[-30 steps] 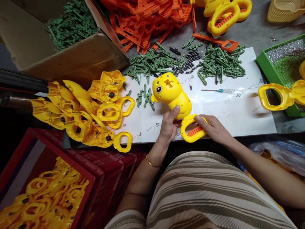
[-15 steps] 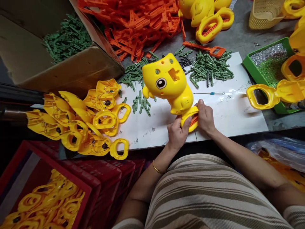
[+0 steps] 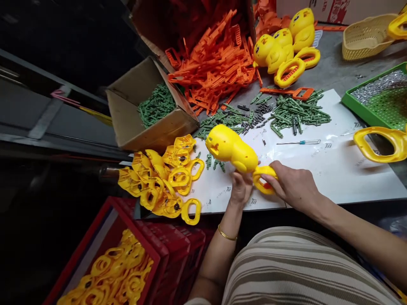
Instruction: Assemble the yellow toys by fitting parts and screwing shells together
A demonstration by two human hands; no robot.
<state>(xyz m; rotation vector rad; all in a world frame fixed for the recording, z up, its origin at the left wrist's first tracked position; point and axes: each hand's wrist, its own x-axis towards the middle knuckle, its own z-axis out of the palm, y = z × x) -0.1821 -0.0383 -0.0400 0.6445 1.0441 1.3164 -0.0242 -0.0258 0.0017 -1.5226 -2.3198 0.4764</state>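
A yellow chick-shaped plastic toy (image 3: pixel 233 148) with a loop handle hangs tilted over the white-covered table, its head toward the left. My right hand (image 3: pixel 294 182) is closed around the handle's right side, thumb across the loop. Just below the toy's body is my left hand (image 3: pixel 241 189), its thumb apart from the fingers, which are partly hidden behind the toy. Whether it touches the toy I cannot tell. Beyond the toy lie green plastic pieces (image 3: pixel 299 111), small dark pieces (image 3: pixel 259 116) and a screwdriver (image 3: pixel 307 142) with a clear blue handle.
Open yellow half-shells (image 3: pixel 165 182) with wires are piled at the left. Behind are a carton (image 3: pixel 127 110) of green pieces and an orange parts heap (image 3: pixel 219 63). Chick toys (image 3: pixel 280 55) stand at the back; a green screw tray (image 3: pixel 352 99) is right. A red crate (image 3: pixel 155 250) sits below.
The toy has tipped over leftward and turned its eye side away. My left hand has left the handle and is beneath the body; my right hand has closed on the handle. The view has shifted left.
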